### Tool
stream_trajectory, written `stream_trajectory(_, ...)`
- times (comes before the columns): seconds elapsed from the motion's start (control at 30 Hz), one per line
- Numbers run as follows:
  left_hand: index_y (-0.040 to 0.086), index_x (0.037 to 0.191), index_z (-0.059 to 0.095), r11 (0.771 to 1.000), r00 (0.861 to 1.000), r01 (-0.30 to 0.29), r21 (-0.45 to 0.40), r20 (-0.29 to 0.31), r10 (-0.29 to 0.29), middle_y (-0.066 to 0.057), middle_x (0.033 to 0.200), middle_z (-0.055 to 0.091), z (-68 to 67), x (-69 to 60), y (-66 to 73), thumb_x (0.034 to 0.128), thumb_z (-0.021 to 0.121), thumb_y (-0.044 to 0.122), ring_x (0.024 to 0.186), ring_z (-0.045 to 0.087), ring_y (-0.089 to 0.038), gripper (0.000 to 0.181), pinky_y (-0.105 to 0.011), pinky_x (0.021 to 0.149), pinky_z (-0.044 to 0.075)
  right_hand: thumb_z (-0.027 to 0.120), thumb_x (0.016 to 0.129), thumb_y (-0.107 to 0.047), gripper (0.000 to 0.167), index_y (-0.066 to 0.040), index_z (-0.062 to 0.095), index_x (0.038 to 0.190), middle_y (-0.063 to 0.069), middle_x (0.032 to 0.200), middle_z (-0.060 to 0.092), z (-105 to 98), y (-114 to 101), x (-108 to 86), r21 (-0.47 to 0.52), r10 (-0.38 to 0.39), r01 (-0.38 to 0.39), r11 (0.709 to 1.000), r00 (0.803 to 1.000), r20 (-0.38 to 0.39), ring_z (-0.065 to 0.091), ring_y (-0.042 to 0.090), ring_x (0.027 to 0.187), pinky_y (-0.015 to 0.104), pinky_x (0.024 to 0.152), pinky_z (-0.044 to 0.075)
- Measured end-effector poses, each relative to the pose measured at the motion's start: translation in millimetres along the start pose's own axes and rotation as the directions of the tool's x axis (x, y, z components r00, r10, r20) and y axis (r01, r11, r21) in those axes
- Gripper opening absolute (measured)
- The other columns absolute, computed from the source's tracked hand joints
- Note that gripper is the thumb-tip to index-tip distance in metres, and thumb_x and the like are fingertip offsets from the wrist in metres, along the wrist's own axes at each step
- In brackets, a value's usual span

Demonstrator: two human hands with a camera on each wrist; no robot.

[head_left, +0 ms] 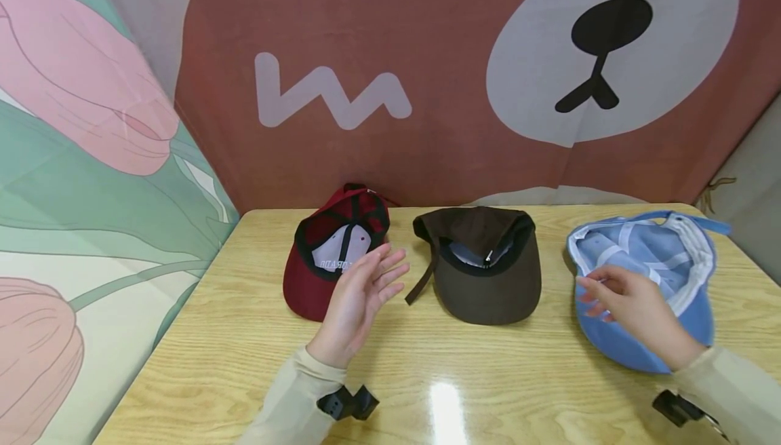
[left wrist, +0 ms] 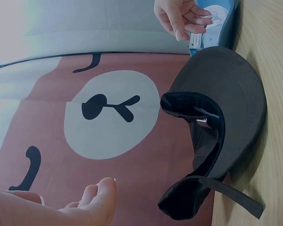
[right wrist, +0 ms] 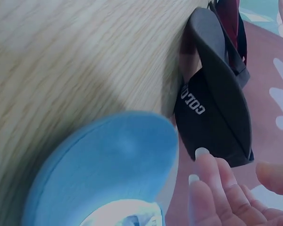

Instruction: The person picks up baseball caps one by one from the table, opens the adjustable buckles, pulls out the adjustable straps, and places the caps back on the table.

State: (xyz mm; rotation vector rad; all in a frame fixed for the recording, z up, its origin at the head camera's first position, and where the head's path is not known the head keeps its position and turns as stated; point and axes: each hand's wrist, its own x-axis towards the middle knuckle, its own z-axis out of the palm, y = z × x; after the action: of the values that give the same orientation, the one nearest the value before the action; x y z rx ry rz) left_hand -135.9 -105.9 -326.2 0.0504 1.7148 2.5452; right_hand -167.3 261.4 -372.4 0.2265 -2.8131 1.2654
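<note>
Three caps lie upside down in a row on the table. A dark red cap [head_left: 308, 287] is on the left, a dark brown cap [head_left: 488, 296] with a loose strap is in the middle, and a light blue cap [head_left: 641, 343] is on the right. My left hand [head_left: 360, 296] hovers in front of the red cap, fingers extended and holding nothing. Over the blue cap is my right hand [head_left: 634, 309], its fingers loosely bent with nothing in them. In the right wrist view, white lettering shows on the outside of the brown cap [right wrist: 217, 113].
The wooden table [head_left: 390, 363] reaches back to a hanging cloth [head_left: 427, 153] with a bear print. A flower-patterned cloth [head_left: 122, 214] hangs along the left side. Small black devices are strapped on both sleeves [head_left: 299, 397].
</note>
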Motion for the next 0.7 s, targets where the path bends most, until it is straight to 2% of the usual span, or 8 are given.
stream_trajectory(0.17,-0.008,0.139,0.039,1.000,1.000,-0.003,0.004,-0.006,0.003,-0.020,0.133,0.055,0.3,0.4,-1.8,0.1057,0.036,0.019,0.116,0.058,-0.025,0.044,-0.029,0.091,0.048,0.055,0.100,-0.019,0.029,0.009,0.060,0.102,0.012,0.078,0.069,-5,7,-2.6,-0.027,-0.015,0.015,1.000,0.999,-0.035,0.062,0.007,0.059,0.026,0.052,0.050)
stream_trajectory(0.5,-0.008,0.139,0.041,0.999,1.000,-0.006,0.047,-0.012,0.007,-0.021,0.133,0.055,0.4,-0.2,-5.1,0.1056,0.037,0.020,0.117,0.058,-0.027,0.044,-0.029,0.091,0.047,0.057,0.099,-0.018,0.030,0.012,0.060,0.103,0.014,0.081,0.068,-11,19,-9.0,-0.063,-0.001,-0.003,0.998,0.998,-0.067,0.061,0.006,0.061,0.024,0.053,0.049)
stream_trajectory(0.7,-0.008,0.138,0.043,0.993,1.000,-0.017,0.118,-0.010,0.018,-0.022,0.133,0.055,0.1,0.2,-8.3,0.1050,0.039,0.020,0.118,0.057,-0.028,0.044,-0.030,0.093,0.047,0.059,0.098,-0.020,0.031,0.011,0.062,0.103,0.018,0.088,0.069,-18,24,-10.4,-0.134,0.001,-0.013,0.991,0.996,-0.093,0.052,-0.010,0.067,0.020,0.055,0.046)
